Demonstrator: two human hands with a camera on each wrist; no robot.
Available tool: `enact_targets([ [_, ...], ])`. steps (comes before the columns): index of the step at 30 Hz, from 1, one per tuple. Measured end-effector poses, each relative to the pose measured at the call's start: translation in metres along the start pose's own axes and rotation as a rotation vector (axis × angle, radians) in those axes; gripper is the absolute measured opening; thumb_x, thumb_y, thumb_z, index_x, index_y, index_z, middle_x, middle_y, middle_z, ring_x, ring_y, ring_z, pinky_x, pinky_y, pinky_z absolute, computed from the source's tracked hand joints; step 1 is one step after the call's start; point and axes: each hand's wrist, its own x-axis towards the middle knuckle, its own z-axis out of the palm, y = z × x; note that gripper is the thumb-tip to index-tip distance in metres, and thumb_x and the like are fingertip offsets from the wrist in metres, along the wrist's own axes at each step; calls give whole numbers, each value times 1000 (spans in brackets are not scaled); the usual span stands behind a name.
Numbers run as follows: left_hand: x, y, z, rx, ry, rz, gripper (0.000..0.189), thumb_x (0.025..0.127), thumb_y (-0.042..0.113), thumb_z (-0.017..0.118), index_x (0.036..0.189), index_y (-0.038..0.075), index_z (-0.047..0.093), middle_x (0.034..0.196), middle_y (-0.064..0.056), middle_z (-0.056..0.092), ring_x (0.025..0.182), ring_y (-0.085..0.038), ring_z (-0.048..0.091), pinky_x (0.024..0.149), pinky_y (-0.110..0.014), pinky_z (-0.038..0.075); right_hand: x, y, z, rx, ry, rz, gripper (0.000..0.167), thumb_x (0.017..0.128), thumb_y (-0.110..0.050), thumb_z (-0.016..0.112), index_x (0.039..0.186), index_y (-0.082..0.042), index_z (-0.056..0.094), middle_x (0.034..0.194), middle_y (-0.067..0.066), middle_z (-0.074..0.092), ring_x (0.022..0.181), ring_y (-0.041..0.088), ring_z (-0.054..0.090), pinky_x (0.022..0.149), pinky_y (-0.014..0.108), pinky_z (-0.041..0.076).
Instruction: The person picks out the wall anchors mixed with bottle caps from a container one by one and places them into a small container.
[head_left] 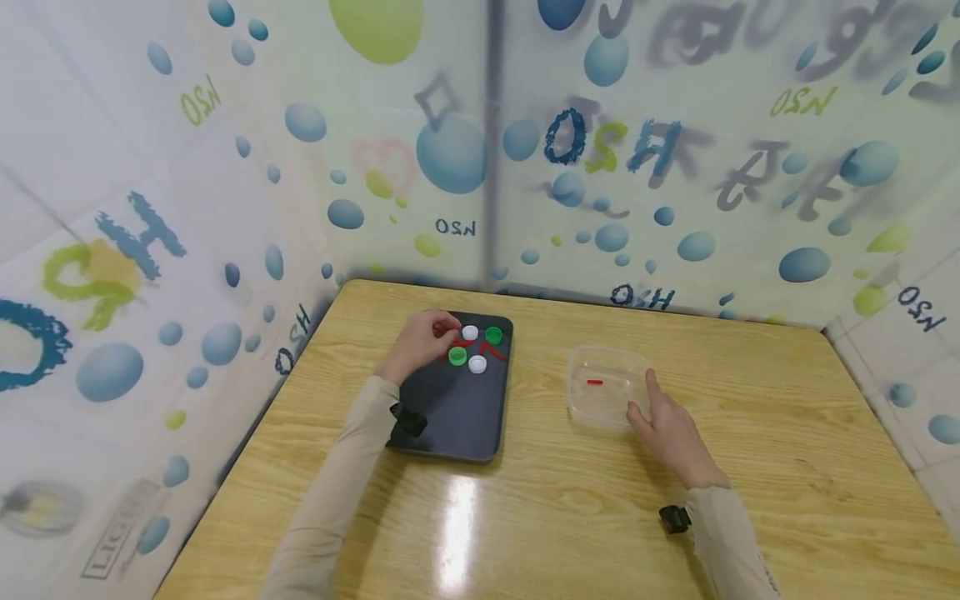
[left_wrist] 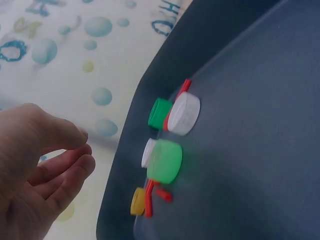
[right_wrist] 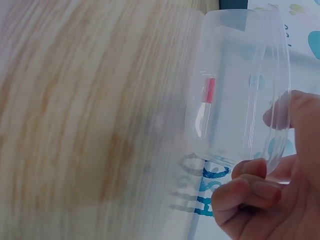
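Note:
My left hand (head_left: 423,340) hovers over the far left of a dark grey tray (head_left: 450,417). In the left wrist view its thumb and fingertips come close together, with nothing visible between them. Nearby on the tray lie green bottle caps (head_left: 457,356), white bottle caps (head_left: 477,364) and several thin red pieces (head_left: 492,351). A yellow cap (left_wrist: 137,201) shows in the left wrist view, but the hand hides it from the head view. My right hand (head_left: 671,429) holds the right rim of a clear plastic container (head_left: 581,412), which has one short red piece (head_left: 595,382) inside.
Both tray and container are on a wooden table (head_left: 555,508). Patterned walls (head_left: 645,208) rise behind its far edge and along the left side. Each wrist wears a small black camera (head_left: 675,519).

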Motion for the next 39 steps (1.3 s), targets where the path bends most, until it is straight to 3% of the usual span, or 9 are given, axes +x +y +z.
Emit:
enact_targets([
  [8,-1,-13,-9,27,11,-51,22,96,5,64,115,-3,71,106,-17,72,94,-31,68,86,-46,57,0,0,1,-10,12,-13,74,107,-26,49,157,12,10,74,8,50,49,12,35,66,37,44],
  [15,1,-21,-5,77,-37,-54,21,96,5,65,114,-3,72,107,-17,72,94,-30,68,84,-43,58,0,1,2,-9,27,-19,74,107,-26,50,157,11,11,72,7,50,49,12,36,60,32,39],
  [22,1,-25,-1,120,-48,-112,22,94,3,65,112,-6,70,106,-21,72,94,-33,69,82,-43,58,0,1,4,-7,38,-24,73,106,-25,50,157,12,12,69,6,48,51,12,36,57,30,37],
  [35,6,-26,10,274,-84,-116,18,92,0,65,108,-7,69,99,-20,71,86,-29,67,78,-41,57,2,4,5,-7,47,-20,73,105,-23,52,156,13,14,70,6,48,52,12,38,61,32,40],
  [39,9,-27,16,302,-67,-122,17,91,-1,65,107,-7,70,99,-20,72,87,-30,67,79,-41,58,1,6,5,-5,53,-26,73,105,-22,52,157,13,13,72,6,49,54,13,39,63,34,42],
])
